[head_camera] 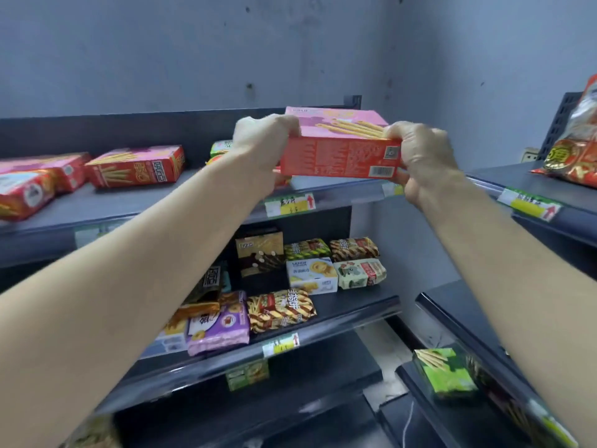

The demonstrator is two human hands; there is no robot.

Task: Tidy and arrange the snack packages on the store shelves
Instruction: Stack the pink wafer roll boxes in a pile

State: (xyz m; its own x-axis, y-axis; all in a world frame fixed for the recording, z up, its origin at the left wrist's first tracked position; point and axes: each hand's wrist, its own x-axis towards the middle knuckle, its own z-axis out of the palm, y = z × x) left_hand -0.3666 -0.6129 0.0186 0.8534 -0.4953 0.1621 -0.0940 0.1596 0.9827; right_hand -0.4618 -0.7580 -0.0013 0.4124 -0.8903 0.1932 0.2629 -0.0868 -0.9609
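1. Green box (445,373): is lying far below the right grip, on a low shelf of the right-hand unit.
2. Middle shelf (355,305): is running beneath both grips. It is carrying a purple packet (219,328) and a striped packet (281,310) at the front. A white cookie box (311,276) and a dark box (260,250) are sitting behind them.
3. Left grip (263,147): is curling round the left end of the pink-and-red biscuit-stick box (339,156).
4. Right grip (420,156): is clasping the right end of the same box, with the fingers wrapping its corner.
5. Biscuit-stick box: is being held between the two grips, lengthwise, with its printed red side facing the camera. It is hanging over the front edge of the top shelf (145,202); whether it is touching the shelf cannot be told.
6. Price tag (290,204): is sitting just below the left grip, on the shelf lip.
7. Red box (135,168): is lying flat on the top shelf, well left of the left grip.
8. Red bag (575,150): is resting well right of the right grip, on the neighbouring unit.
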